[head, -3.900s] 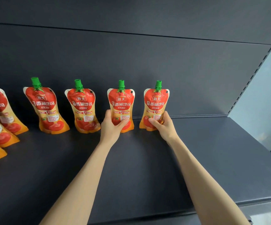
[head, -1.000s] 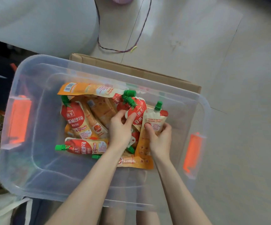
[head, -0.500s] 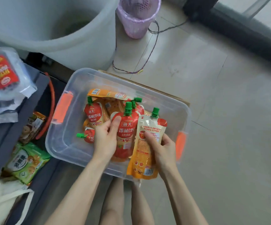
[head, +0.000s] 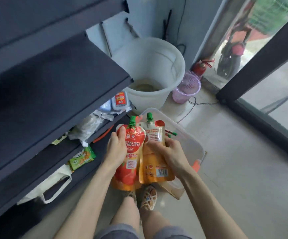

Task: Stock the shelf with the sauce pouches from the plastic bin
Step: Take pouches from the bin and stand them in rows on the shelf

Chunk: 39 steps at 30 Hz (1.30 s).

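My left hand [head: 116, 150] grips a red tomato sauce pouch [head: 131, 163] with a green cap, its front label facing me. My right hand [head: 171, 150] grips a second pouch [head: 154, 163], which shows its orange back with a barcode. Both pouches are held upright, side by side, above the clear plastic bin [head: 189, 140] on the floor. A few green caps of other pouches [head: 171, 134] show inside the bin. The dark shelf [head: 53, 80] runs along the left, its near end bare.
A large white bucket [head: 150, 69] and a small pink basket [head: 187, 87] stand beyond the bin. Lower shelves on the left carry snack packets [head: 82, 157] and wrapped goods. A white tote bag [head: 53, 183] hangs below. My feet [head: 147, 197] stand just before the bin. A glass door is at right.
Both hands have lifted their pouches up out of the bin. My view has risen from the bin toward the shelf unit and the doorway.
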{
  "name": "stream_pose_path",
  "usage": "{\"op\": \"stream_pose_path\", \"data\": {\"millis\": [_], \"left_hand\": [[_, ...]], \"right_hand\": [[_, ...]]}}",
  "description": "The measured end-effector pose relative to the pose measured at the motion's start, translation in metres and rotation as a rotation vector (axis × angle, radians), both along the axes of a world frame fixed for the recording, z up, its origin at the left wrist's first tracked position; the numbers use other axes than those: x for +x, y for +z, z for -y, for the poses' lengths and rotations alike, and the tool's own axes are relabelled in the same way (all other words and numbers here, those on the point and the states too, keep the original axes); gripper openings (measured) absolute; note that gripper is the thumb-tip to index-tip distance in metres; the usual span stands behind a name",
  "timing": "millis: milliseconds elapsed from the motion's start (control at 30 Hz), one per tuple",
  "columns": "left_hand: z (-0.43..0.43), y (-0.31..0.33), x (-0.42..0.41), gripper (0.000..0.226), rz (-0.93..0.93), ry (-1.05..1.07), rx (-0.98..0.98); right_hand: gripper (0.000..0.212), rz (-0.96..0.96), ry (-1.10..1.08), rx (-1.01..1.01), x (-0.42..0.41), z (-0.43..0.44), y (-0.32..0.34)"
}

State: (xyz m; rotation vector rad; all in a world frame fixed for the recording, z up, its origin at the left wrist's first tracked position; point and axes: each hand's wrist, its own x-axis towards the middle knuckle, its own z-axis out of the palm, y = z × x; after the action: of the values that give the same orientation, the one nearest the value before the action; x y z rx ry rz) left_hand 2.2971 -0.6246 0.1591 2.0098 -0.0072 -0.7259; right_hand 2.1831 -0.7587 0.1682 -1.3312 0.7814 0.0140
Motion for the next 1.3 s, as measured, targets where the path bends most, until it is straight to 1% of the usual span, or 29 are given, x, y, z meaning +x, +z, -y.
{"op": "stream_pose_path", "data": {"millis": [67, 133, 200, 267, 300, 367, 433, 467, 533, 600, 667, 733, 800, 867, 933, 1000, 1067, 1133, 1233, 1300], "left_hand": [[-0.032, 0.02, -0.003, 0.063, -0.149, 0.093, -0.015], [-0.069, 0.038, -0.006, 0.061, -0.267, 0.138, -0.079], [-0.108, 0.055, -0.01, 0.047, -0.323, 0.164, -0.2], [-0.15, 0.069, -0.013, 0.035, -0.319, 0.161, -0.303], [-0.172, 0.075, -0.014, 0.036, -0.305, 0.165, -0.331], [-0.21, 0.088, -0.018, 0.042, -0.235, 0.2, -0.346], [-0.252, 0.105, -0.02, 0.051, -0.127, 0.296, -0.362], [-0.262, 0.11, -0.021, 0.051, -0.079, 0.341, -0.355], [-0.295, 0.123, -0.022, 0.046, 0.018, 0.429, -0.362], [-0.327, 0.135, -0.02, 0.042, 0.069, 0.479, -0.419], [-0.355, 0.148, -0.018, 0.037, 0.117, 0.476, -0.459], [-0.378, 0.159, -0.014, 0.035, 0.159, 0.467, -0.484], [-0.401, 0.17, -0.009, 0.038, 0.194, 0.501, -0.507], [-0.422, 0.183, -0.001, 0.037, 0.214, 0.549, -0.548], [-0.441, 0.197, 0.008, 0.03, 0.217, 0.58, -0.621], [-0.457, 0.209, 0.02, 0.028, 0.233, 0.574, -0.649], [-0.471, 0.219, 0.033, 0.03, 0.283, 0.537, -0.631], [-0.484, 0.228, 0.049, 0.033, 0.351, 0.51, -0.642], [-0.501, 0.24, 0.076, 0.041, 0.447, 0.507, -0.662], [-0.51, 0.244, 0.099, 0.042, 0.513, 0.546, -0.633]], "right_hand": [[0.014, 0.044, 0.084, 0.004, 0.008, -0.023, 0.026], [0.014, 0.062, 0.156, 0.06, 0.014, -0.048, 0.043], [0.017, 0.077, 0.228, 0.149, 0.019, -0.075, 0.057], [0.019, 0.078, 0.3, 0.203, 0.028, -0.102, 0.066], [0.022, 0.077, 0.342, 0.216, 0.034, -0.116, 0.071], [0.037, 0.059, 0.417, 0.218, 0.046, -0.146, 0.083], [0.05, 0.045, 0.488, 0.216, 0.063, -0.185, 0.094], [0.053, 0.037, 0.514, 0.219, 0.068, -0.195, 0.097], [0.056, 0.015, 0.586, 0.214, 0.08, -0.231, 0.108], [0.057, 0.034, 0.64, 0.23, 0.09, -0.266, 0.119], [0.061, 0.074, 0.7, 0.261, 0.1, -0.299, 0.126], [0.059, 0.153, 0.775, 0.327, 0.111, -0.327, 0.135], [0.058, 0.22, 0.83, 0.273, 0.124, -0.355, 0.145], [0.064, 0.265, 0.81, 0.156, 0.136, -0.379, 0.159], [0.069, 0.307, 0.769, 0.013, 0.149, -0.399, 0.175], [0.066, 0.356, 0.721, -0.121, 0.163, -0.415, 0.191], [0.064, 0.418, 0.687, -0.193, 0.181, -0.428, 0.204], [0.06, 0.438, 0.686, -0.153, 0.202, -0.438, 0.215], [0.046, 0.445, 0.643, 0.0, 0.235, -0.447, 0.227], [0.041, 0.513, 0.616, -0.015, 0.259, -0.453, 0.234]]}}
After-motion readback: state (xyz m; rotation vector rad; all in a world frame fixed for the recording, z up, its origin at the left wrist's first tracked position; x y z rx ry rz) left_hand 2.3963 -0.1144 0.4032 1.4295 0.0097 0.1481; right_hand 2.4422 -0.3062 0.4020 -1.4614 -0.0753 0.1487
